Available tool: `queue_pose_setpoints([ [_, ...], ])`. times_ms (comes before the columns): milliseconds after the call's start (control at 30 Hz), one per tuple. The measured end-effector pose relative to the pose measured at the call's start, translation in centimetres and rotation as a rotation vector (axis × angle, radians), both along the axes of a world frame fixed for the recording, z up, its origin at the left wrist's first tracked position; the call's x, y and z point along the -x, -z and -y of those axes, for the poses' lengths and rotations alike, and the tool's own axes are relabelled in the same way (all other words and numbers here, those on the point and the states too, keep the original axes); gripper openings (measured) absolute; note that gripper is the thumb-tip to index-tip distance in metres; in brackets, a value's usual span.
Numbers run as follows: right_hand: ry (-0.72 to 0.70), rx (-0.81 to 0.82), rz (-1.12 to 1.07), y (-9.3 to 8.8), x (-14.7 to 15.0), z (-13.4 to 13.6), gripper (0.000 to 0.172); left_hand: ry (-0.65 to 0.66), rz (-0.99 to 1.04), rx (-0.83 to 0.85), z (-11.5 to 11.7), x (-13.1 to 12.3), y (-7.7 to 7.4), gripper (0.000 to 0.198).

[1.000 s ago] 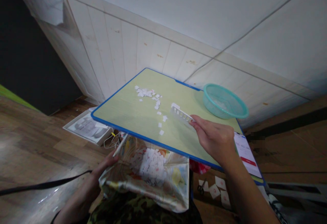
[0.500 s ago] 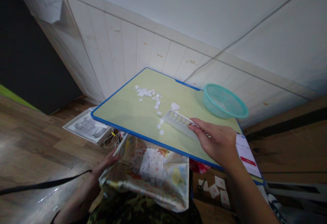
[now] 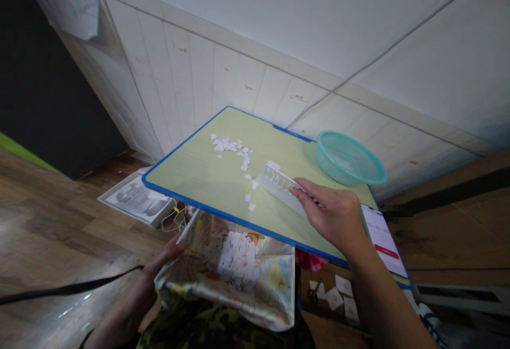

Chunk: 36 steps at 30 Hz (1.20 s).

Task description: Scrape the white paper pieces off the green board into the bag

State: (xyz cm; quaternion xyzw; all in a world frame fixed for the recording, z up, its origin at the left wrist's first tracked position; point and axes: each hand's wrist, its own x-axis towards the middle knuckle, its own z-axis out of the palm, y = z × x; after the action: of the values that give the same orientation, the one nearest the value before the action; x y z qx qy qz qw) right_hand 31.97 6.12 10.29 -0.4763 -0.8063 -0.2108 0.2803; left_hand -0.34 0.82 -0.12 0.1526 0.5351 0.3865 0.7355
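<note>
My right hand (image 3: pixel 332 212) is closed on a white slotted plastic strip (image 3: pixel 279 184), which lies tilted on the green blue-edged table (image 3: pixel 207 176). Its far end rests among small white paper scraps (image 3: pixel 235 150) scattered across the tabletop. Below the table's near edge, my left hand (image 3: pixel 165 256) grips the rim of a patterned cloth bag (image 3: pixel 235 280), held open. A heap of white paper scraps (image 3: pixel 235 256) lies inside the bag.
A teal plastic basket (image 3: pixel 350 159) stands at the table's far right corner. A phone (image 3: pixel 382 237) lies at the right edge. On the wood floor are a flat white box (image 3: pixel 135 200), cables, and paper squares (image 3: pixel 338 296). White wall panelling stands behind.
My right hand has swept the white strip leftward and back a little across the table, nudging the scraps near it. My left hand and the bag stay put.
</note>
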Motion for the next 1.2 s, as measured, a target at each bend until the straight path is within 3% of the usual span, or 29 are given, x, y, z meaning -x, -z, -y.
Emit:
queue_pose_setpoints([
  [167,0.06,-0.064,-0.025,0.2,0.6,-0.5,0.018,0.011,0.001,-0.002,-0.2,0.0,0.0,0.053],
  [300,0.005,-0.034,-0.065,0.9,1.1,-1.2,0.019,0.031,-0.015,-0.009,-0.3,-0.1,0.0,0.053],
  [567,-0.062,-0.017,-0.195,1.4,0.8,-0.6,0.019,-0.012,-0.04,-0.017,-0.6,0.3,2.1,0.055],
  [767,-0.184,0.073,-0.233,1.9,0.3,-0.6,0.022,-0.053,-0.053,0.01,-0.6,0.1,2.4,0.058],
  [1000,-0.238,0.084,-0.214,1.5,0.2,0.6,0.026,-0.036,-0.035,-0.006,-0.6,0.0,1.9,0.063],
  [1200,-0.198,0.022,-0.2,1.2,0.2,0.5,0.025,-0.039,0.035,-0.008,-0.2,-0.5,-0.5,0.053],
])
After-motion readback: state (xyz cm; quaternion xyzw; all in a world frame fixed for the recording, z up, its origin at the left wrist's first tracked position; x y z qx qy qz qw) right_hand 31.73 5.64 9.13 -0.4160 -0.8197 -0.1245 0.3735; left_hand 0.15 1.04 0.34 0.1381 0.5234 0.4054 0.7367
